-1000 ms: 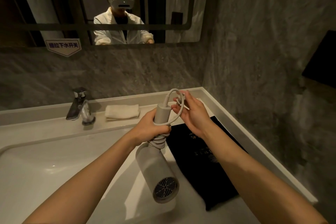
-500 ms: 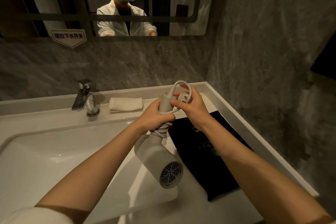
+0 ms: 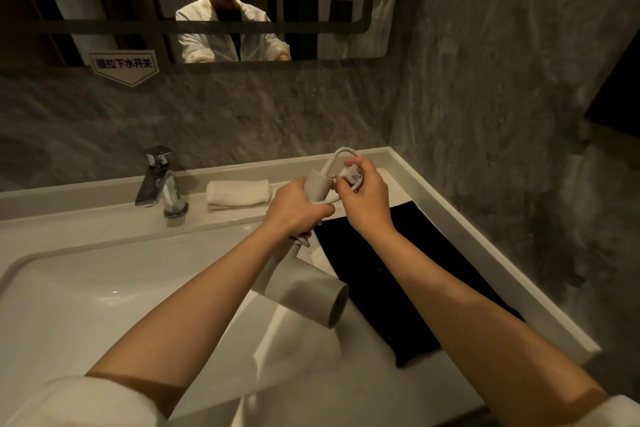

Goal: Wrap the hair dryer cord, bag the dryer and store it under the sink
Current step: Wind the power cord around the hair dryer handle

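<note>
Gripping pale grey hair dryer (image 3: 304, 291) handle, left hand (image 3: 294, 210), right hand (image 3: 367, 199) pinching cord (image 3: 334, 158) end

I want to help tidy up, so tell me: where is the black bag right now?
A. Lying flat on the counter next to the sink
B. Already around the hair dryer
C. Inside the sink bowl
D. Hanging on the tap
A: the black bag lies flat on the counter right of the sink, while both hands hold the uncovered hair dryer.
</note>
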